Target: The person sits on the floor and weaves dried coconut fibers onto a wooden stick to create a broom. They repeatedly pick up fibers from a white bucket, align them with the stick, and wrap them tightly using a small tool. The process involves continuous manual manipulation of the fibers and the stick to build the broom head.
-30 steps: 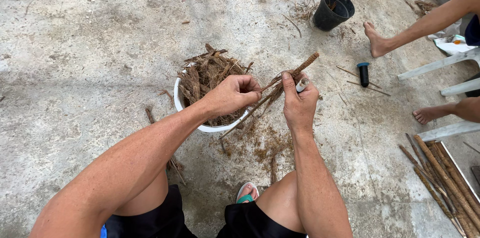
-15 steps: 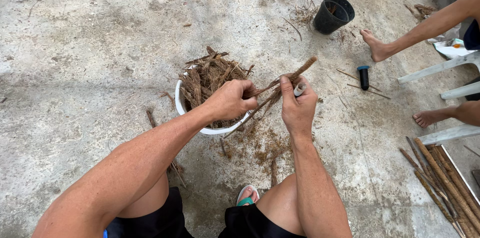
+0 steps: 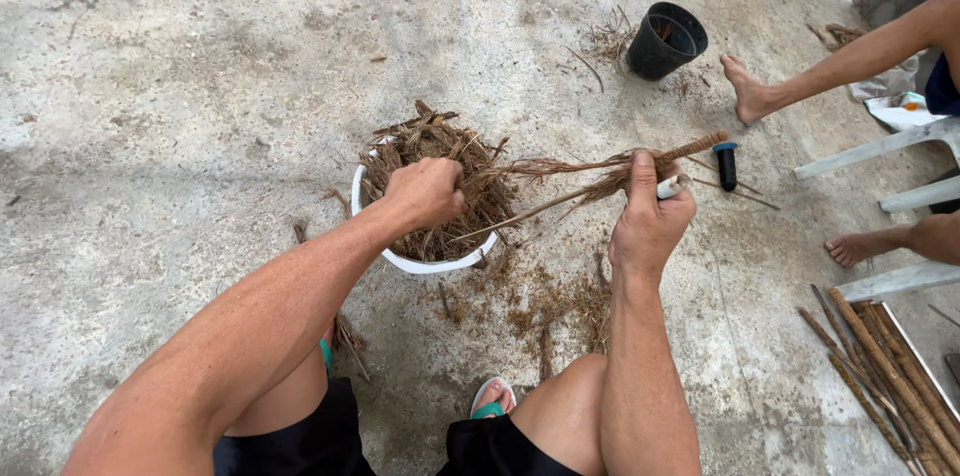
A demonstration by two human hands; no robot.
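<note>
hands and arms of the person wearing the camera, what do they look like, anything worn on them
Both arms are bare from shoulder to wrist: no sleeves, gloves, watch or bands show. The left hand and right hand are bare too, and no rings show on the fingers. The only clothing in view is dark shorts and a teal sandal below.

One soft package, far right edge of your view.
A crumpled pale plastic bag [image 3: 893,112] lies on the concrete floor [image 3: 200,86] at your far right, well apart from your right hand [image 3: 650,221]. It is whitish-grey, slack and shapeless, with small patches of green and orange showing at its top, too small to tell whether these are print or contents. It sits below another person's outstretched leg [image 3: 850,61] and just above the pale bar of a white plastic chair [image 3: 870,151]; its right part is cut off by the frame edge.
</note>
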